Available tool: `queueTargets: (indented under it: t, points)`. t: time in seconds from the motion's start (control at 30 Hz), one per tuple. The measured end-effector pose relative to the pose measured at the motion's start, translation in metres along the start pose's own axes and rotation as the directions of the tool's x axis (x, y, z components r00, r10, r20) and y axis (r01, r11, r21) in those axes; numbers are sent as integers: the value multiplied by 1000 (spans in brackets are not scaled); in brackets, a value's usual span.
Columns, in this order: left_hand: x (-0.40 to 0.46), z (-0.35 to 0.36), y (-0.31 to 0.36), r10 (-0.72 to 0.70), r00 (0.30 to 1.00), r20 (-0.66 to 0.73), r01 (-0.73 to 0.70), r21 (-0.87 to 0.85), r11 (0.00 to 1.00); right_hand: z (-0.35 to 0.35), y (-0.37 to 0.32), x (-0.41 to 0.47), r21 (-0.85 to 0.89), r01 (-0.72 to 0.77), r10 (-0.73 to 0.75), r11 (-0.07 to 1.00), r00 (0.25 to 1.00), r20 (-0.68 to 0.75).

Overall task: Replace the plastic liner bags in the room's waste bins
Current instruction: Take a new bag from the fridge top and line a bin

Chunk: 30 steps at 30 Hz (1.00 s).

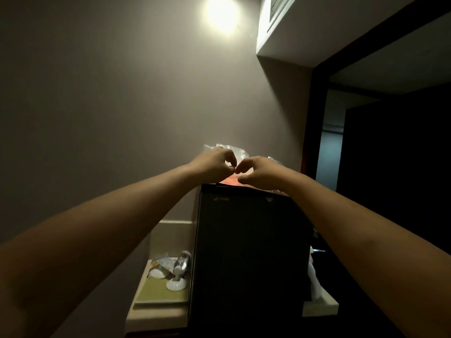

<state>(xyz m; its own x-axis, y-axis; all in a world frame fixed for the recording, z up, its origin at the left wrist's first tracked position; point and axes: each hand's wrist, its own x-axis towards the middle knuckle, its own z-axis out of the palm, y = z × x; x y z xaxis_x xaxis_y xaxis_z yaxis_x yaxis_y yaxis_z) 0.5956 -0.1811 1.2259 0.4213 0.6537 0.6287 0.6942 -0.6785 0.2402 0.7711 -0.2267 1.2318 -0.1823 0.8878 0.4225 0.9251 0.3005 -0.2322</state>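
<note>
Our left hand (214, 163) and right hand (260, 172) meet fingertip to fingertip, fingers curled; whether they pinch anything we cannot tell. Crumpled clear plastic (234, 151) lies just beyond them, the black cabinet (249, 252) below

Black cabinet (249, 252), clear plastic bag (234, 152), orange-pink sheet (230, 180), grey wall (109, 93)

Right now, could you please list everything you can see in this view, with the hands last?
Cabinet: one, black, centre.
Clear plastic: crumpled, on cabinet top behind hands.
Pink-orange item: one, on cabinet top.
Ledge: one, cream, lower left.
Tray: one, green, on ledge.
Clear bottle: one, on tray.
White lids: two, on tray.
Wall light: one, glowing, top.
Vent: one, white, upper right.
Left hand, right hand: fingertips pinched together over cabinet top.
</note>
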Motion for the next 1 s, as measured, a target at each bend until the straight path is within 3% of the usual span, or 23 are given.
queueTargets:
  t: [0.27,0.43,0.57,0.73,0.83,0.93,1.0]
  points:
    - [73,54,-24,-170,985,35,165,120,979,-8,88,60,75,-86,87,994,996,-17]
    - [110,80,-28,-173,984,51,155,249,956,1,127,91,94,-109,106,990,993,43]
    - [137,96,-37,-169,986,6,144,496,856,14,143,110,-45,-84,85,995,996,33]
    - [153,112,-52,-116,992,-57,123,685,718,32,156,123,-123,-82,75,989,995,-61]
    - [162,109,-50,-61,984,-165,149,593,791,33,158,130,-193,-33,9,981,992,-124]
    - [173,93,-37,-105,949,-297,188,266,945,33,160,134,-206,-48,-2,977,972,-235]
    - [177,83,-26,-127,932,-340,144,26,989,32,162,136,-144,-89,44,986,955,-294]
